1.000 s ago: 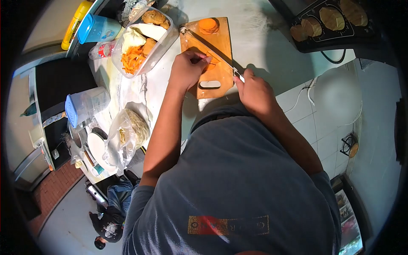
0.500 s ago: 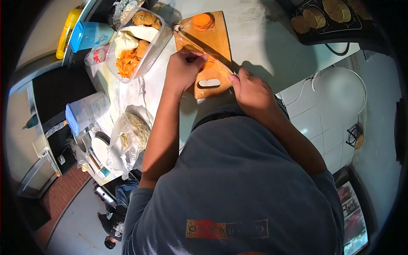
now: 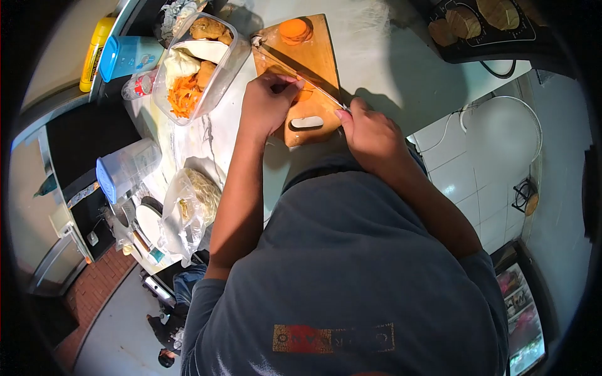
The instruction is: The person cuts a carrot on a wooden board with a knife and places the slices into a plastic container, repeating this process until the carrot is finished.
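A wooden cutting board (image 3: 325, 50) with a slot handle lies on the light counter. Round orange slices (image 3: 295, 31), like carrot, are stacked near its far end. My right hand (image 3: 375, 135) is closed on the handle of a knife (image 3: 313, 86), whose blade slants across the board up to its far left edge. Bent fingers of my left hand (image 3: 271, 103) press on an orange slice (image 3: 303, 94) beside the blade. Left of the board, a clear plastic container (image 3: 236, 70) holds orange shreds (image 3: 183, 97), a white piece and browned pieces.
On the left are a blue-lidded container (image 3: 128, 57), a bottle (image 3: 139, 84), another lidded tub (image 3: 128, 168) and a plastic bag (image 3: 188, 203). A black appliance (image 3: 495, 37) stands at the upper right. Another person (image 3: 168, 332) is far off at the lower left.
The view has shifted slightly, and the board appears a little further left. Both hands keep nearly the same pose, with the knife still across the board.
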A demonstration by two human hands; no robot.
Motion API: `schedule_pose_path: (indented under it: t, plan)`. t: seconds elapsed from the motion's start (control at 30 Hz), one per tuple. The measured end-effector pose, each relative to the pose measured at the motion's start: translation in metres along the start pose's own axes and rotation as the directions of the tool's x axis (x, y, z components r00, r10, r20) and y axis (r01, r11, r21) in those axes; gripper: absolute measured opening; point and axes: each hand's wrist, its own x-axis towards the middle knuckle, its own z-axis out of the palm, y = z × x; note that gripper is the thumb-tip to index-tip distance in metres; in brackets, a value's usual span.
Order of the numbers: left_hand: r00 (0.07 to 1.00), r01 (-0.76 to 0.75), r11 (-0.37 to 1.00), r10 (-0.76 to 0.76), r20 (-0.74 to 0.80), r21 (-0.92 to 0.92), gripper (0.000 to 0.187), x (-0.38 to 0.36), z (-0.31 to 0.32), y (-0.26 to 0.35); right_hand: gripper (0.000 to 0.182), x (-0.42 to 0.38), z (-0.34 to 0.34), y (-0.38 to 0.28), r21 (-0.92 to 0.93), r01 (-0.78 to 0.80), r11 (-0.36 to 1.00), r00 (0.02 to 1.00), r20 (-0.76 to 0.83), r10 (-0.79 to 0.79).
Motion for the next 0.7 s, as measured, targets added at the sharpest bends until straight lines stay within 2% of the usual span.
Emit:
schedule_pose_path:
  t: [0.7]
  plan:
    - [1.000, 0.016, 0.997, -0.016, 0.001, -0.079, 0.023, -0.0010, 0.0007, -0.0003, 0.035, 0.0050, 0.0039, 0.0010, -0.038, 0.006, 0.999, 1.000, -0.010, -0.006]
